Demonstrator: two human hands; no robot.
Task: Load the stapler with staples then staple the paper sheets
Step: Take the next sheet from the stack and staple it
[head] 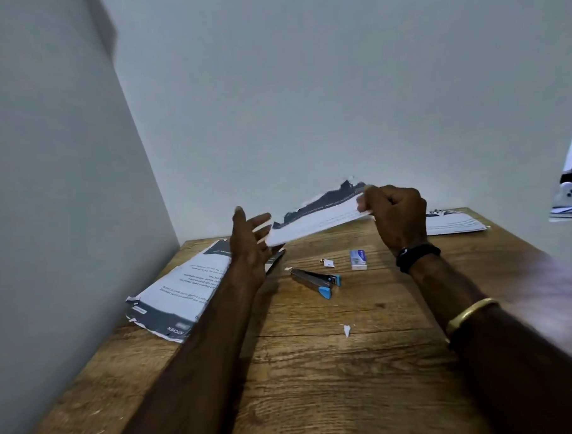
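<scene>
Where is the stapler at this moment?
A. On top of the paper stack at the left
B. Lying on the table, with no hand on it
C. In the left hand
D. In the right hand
B: the stapler lies on the wooden table between the arms, while the right hand grips the raised paper sheets and the open left hand meets their other end.

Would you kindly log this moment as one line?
right hand: pinching paper sheets aloft | left hand: open at their end | stapler: on table, untouched
</scene>
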